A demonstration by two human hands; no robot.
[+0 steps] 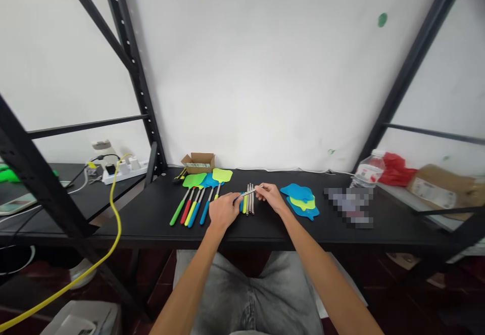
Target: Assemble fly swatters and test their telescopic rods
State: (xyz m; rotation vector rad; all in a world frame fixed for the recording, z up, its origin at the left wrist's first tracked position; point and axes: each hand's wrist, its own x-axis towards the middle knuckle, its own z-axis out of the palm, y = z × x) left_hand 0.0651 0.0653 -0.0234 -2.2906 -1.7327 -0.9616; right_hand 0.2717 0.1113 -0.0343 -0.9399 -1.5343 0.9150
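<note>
Rod [249, 192]: one, held above the middle of the surface [147, 219], between the left hand [226, 208], pinching one end, and the right hand [270, 196], pinching the other. Below, between the hands: at least three loose rods [250, 204]; just beside them, one yellow handle [245, 204] and one blue, partly obscured. Toward the left edge: five swatters [194, 216] counted, apparently a sixth behind the left hand. Toward the right edge: three overlapping heads [299, 192], two blue, one yellow.
</note>
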